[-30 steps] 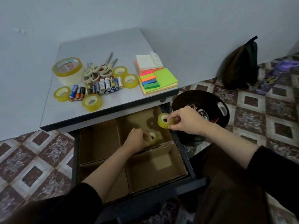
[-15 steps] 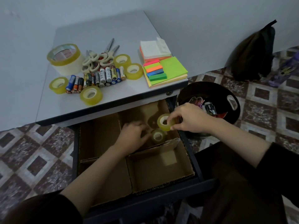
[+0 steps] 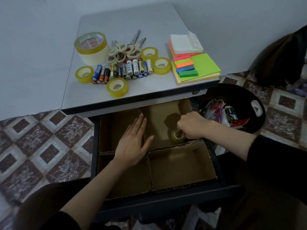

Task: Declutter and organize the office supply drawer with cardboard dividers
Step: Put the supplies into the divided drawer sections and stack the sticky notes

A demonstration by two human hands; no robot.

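**Small tape roll (image 3: 177,137) in the rear right compartment of the drawer (image 3: 166,196)**

I am looking down into the open drawer, which the cardboard dividers (image 3: 172,147) are splitting into four compartments. My right hand (image 3: 191,125) is reaching into the drawer's rear right compartment, with its fingers curled down onto the small yellowish tape roll and grasping it. The roll is sitting low in that compartment, close against the crosswise divider at its near edge.

My left hand (image 3: 134,143) is lying released over the middle of the drawer, fingers straight and holding nothing. It is covering the lengthwise divider between the two rear compartments. I cannot tell whether the palm is pressing on the cardboard.

Above the drawer, on the grey desktop (image 3: 132,15), a wide tape roll (image 3: 91,47), scissors (image 3: 126,48), a row of batteries (image 3: 123,70), four loose tape rolls (image 3: 117,87) and stacked sticky notes (image 3: 196,63) are lying together. To the right of the drawer a black tub (image 3: 240,90) is standing on the tiled floor, with small packets inside. Beyond it, farther right of the drawer, a dark bag (image 3: 282,58) is leaning against the wall.
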